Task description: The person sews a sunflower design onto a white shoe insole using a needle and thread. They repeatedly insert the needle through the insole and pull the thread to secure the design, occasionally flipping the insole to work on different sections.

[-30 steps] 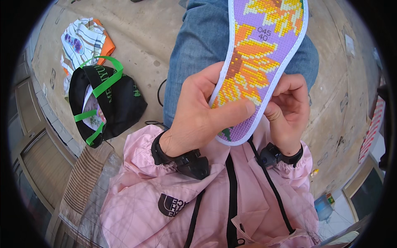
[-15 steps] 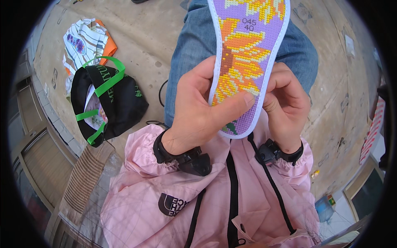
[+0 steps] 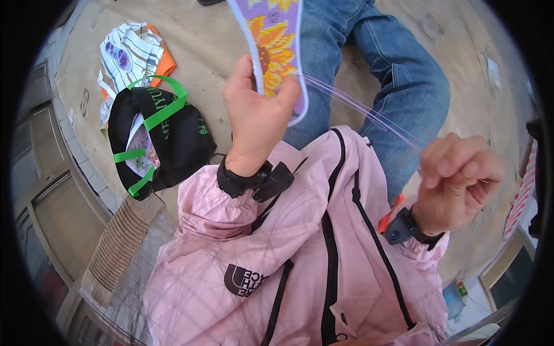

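Note:
An embroidered insole with a yellow and orange sunflower on purple and a pale edge is tilted at upper centre. My left hand is closed on its lower left part, the thumb pressed on the face. Lilac thread runs taut from the insole's right side down to my right hand. That hand is closed in a pinch on the thread, out to the right, slightly smeared by motion. Whether a needle sits in its fingers cannot be made out.
On the left stands a black bag with green handles and items inside. Beyond it lie striped cloth with a flowered insole on it and something orange. My jeans-clad legs stretch ahead. A ribbed brown piece lies at lower left.
My right hand has left the insole and swung out right, drawing the lilac thread taut. My left hand has carried the insole leftward and tilted it.

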The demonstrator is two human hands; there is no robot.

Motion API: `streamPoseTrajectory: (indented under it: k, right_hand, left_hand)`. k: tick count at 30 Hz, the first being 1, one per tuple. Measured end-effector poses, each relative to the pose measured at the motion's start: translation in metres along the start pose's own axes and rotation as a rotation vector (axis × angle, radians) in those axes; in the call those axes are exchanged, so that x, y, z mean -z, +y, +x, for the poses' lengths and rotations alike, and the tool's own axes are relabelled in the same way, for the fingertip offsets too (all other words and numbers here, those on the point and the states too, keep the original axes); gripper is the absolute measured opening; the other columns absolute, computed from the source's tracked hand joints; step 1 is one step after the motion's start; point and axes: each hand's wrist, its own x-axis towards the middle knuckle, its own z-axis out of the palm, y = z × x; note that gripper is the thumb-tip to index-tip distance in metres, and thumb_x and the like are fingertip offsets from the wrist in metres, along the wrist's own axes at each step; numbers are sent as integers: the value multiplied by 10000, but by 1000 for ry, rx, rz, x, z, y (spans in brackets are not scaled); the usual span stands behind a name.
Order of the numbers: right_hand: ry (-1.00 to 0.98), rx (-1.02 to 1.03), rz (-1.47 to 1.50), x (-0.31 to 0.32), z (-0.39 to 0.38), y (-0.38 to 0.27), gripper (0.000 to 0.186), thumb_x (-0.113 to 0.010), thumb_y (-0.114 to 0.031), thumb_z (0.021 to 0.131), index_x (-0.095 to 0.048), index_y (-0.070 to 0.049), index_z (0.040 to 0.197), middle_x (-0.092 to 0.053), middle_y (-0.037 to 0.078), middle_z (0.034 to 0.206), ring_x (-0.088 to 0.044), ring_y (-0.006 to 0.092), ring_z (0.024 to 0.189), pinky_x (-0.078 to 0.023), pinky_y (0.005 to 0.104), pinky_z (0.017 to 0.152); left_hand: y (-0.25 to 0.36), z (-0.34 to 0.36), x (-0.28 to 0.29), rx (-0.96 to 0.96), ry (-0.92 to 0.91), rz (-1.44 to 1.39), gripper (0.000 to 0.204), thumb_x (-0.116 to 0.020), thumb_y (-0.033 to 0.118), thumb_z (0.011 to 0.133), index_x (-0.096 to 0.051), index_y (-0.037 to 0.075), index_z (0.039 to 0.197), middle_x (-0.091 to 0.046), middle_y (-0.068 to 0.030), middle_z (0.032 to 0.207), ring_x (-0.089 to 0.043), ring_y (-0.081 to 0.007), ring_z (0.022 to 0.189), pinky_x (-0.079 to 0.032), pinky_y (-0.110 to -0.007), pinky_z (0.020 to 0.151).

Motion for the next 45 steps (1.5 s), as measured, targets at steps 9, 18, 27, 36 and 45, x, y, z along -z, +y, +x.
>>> streamPoseTrajectory:
  k: [9,18,27,36,45]
  right_hand:
    - [725,453,-703,228,-38,-123,83,-574,49,897,-525,30,834,-578,166,804,-356,162,568,-291,275,536]
    - [397,39,-791,44,-3,-18,113,-522,61,949,-581,42,1044,-594,123,851,-494,123,674,-396,240,592]
    - [98,59,-737,-60,-10,33,238,-737,125,707,-693,6,909,-544,66,714,-511,126,554,-376,244,444]
    - [100,86,-811,-57,-14,35,250,-732,126,668,-685,15,887,-538,96,693,-520,187,549,-377,287,452]
    - [91,111,-819,-56,-13,37,259,-715,141,660,-682,18,885,-532,98,687,-515,192,543,-372,288,447]
  left_hand:
    - [-58,61,139,-189,448,448,184,-705,-4,797,-630,-35,961,-687,-43,891,-631,-93,739,-501,-243,694]
    - [11,-10,11,-27,57,-185,356,-695,-33,829,-562,-40,1159,-668,-63,1014,-646,-112,863,-520,-254,770]
    - [33,-46,-21,-16,-96,-313,414,-683,-40,840,-502,-31,1212,-640,-70,1073,-630,-115,928,-515,-265,808]
    - [33,-49,-26,-27,-108,-380,464,-661,-86,828,-490,-42,1257,-633,-82,1110,-630,-123,965,-514,-268,830]
    - [38,-49,-31,9,-25,-353,395,-709,-79,804,-553,-31,1164,-672,-80,1009,-656,-137,878,-522,-270,799]
